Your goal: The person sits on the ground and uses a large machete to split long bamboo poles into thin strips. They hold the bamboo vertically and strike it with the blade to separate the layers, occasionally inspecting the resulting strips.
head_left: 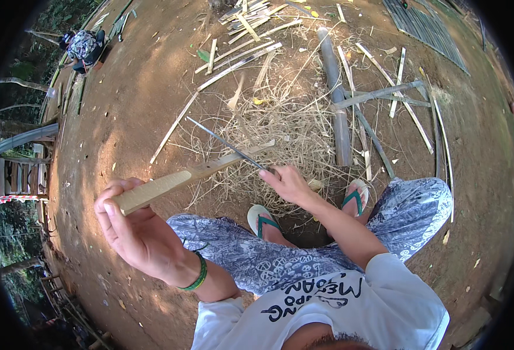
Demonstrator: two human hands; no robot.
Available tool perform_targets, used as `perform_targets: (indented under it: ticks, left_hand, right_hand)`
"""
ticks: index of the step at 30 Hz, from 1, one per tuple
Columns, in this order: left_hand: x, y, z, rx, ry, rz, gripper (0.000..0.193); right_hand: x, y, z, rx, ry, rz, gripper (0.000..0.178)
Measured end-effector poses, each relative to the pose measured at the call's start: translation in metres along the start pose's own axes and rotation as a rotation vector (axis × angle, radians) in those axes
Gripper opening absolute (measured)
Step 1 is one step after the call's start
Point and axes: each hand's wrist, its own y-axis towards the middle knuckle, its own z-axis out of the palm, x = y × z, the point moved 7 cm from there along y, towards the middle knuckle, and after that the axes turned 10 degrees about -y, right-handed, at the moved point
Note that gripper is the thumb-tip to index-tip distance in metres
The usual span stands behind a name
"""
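Observation:
My left hand [130, 224] grips the thick, squared end of a pale piece of bamboo [159, 188], fingers beneath and thumb along its side. The piece slants up to the right, narrowing past a notch to a thin far end. My right hand [289, 185] is closed around the handle of a knife [225, 142]; most of that handle is hidden in my fist. The narrow blade crosses over the thin part of the bamboo and points to the upper left. Whether the edge touches the wood I cannot tell.
Curly shavings [268, 131] lie heaped before my sandalled feet. Split bamboo strips [248, 26] are scattered beyond. A dark bamboo pole [334, 93] and crossed sticks [379, 93] lie to the right, a slatted bamboo panel [426, 32] far right. Another person [86, 48] crouches far left.

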Motion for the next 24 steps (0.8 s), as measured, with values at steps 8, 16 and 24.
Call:
perform_targets:
  ticks: [8,16,24]
  left_hand:
    - [0.002,-0.002,-0.007,0.116,0.008,-0.059,0.015]
    - [0.002,0.001,0.007,0.118,-0.010,-0.098,0.018]
    - [0.002,0.000,-0.007,0.024,-0.017,-0.090,0.018]
  right_hand:
    - [-0.170,0.016,0.049,0.184,-0.163,0.641,0.071]
    - [-0.117,0.029,0.030,0.243,0.177,0.575,0.067]
    - [-0.062,0.006,0.011,-0.124,-0.141,-0.125,0.073]
